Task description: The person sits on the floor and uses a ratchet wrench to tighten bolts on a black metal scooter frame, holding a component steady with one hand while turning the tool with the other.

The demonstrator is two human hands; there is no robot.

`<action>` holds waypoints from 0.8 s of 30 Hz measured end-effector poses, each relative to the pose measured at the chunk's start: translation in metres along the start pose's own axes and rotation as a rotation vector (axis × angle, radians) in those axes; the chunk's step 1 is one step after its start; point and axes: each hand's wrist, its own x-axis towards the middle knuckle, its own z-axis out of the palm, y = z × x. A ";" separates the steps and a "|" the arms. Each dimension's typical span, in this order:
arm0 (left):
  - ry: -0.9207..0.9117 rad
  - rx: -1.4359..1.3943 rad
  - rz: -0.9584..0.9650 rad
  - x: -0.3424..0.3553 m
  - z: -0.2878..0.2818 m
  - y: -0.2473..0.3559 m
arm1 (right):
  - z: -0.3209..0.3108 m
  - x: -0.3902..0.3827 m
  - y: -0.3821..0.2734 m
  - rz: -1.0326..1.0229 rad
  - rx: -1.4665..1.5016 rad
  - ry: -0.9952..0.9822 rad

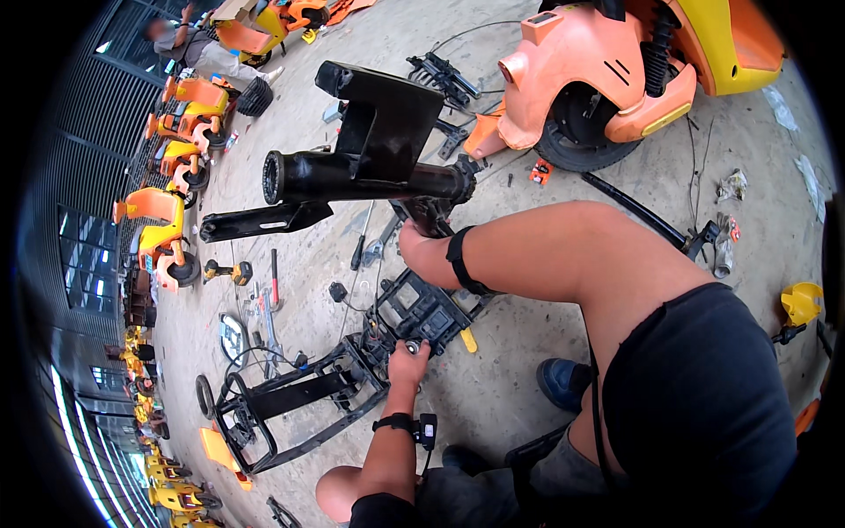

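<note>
A bare black scooter frame (352, 179) rises toward me, its head tube and bracket plate up in the air. My right hand (424, 251) is closed around the frame's tube just below the head tube; part of its fingers is hidden behind the metal. Lower down, my left hand (408, 363) is closed on a small round metal part (413, 347), over the edge of the frame's black battery tray (412, 302). Whether that part touches the frame, I cannot tell. The frame's rear section (304, 398) stretches toward the lower left.
Around the frame lie a cordless drill (227, 272), a red-handled hammer (275, 280), a screwdriver (359, 248) and wrenches. An orange scooter body (572, 79) stands at the upper right. Several scooters line the left wall. Another person (207, 55) sits at the far left.
</note>
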 end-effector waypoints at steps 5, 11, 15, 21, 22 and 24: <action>-0.128 0.084 0.198 0.009 -0.017 -0.008 | -0.002 -0.006 0.002 -0.004 0.057 0.016; -0.268 0.267 0.392 0.028 -0.032 -0.007 | 0.004 0.033 -0.008 0.059 0.117 0.041; -0.254 0.326 0.456 0.031 -0.033 -0.006 | 0.005 0.034 -0.004 0.039 0.152 0.025; -0.156 0.046 0.219 0.037 -0.008 -0.022 | 0.002 -0.001 0.000 -0.025 0.021 0.062; -0.255 -0.091 -0.007 0.044 -0.004 -0.028 | 0.000 0.002 0.000 0.005 0.056 0.034; -0.372 -0.329 -0.327 0.048 0.001 -0.035 | -0.002 0.006 0.000 0.063 0.128 -0.031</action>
